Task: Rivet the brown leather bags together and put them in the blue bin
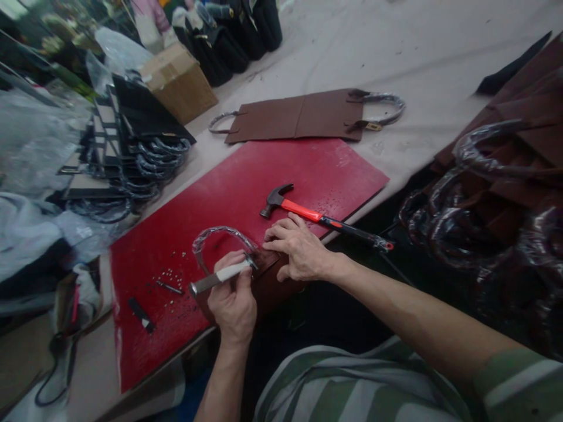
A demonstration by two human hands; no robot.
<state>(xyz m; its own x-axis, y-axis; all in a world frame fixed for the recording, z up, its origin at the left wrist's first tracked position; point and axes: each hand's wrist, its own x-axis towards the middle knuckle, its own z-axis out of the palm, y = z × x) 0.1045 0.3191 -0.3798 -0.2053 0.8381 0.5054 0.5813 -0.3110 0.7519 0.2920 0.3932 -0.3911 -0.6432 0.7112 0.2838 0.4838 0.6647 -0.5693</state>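
Observation:
My left hand is closed round a small tool with a white handle and metal end, its tip against a brown leather bag piece on the red mat. My right hand lies on the same piece, fingers curled and pressing down near the handle tab. The bag's handle, wrapped in clear plastic, arches up beside my left hand. A claw hammer with an orange and black handle lies just beyond my right hand, untouched. Several small metal rivets are scattered left of my left hand.
A flat brown bag panel with wrapped handles lies on the white table beyond the mat. Stacked black bag parts and a cardboard box stand at the left. Brown bags with wrapped handles pile up at the right.

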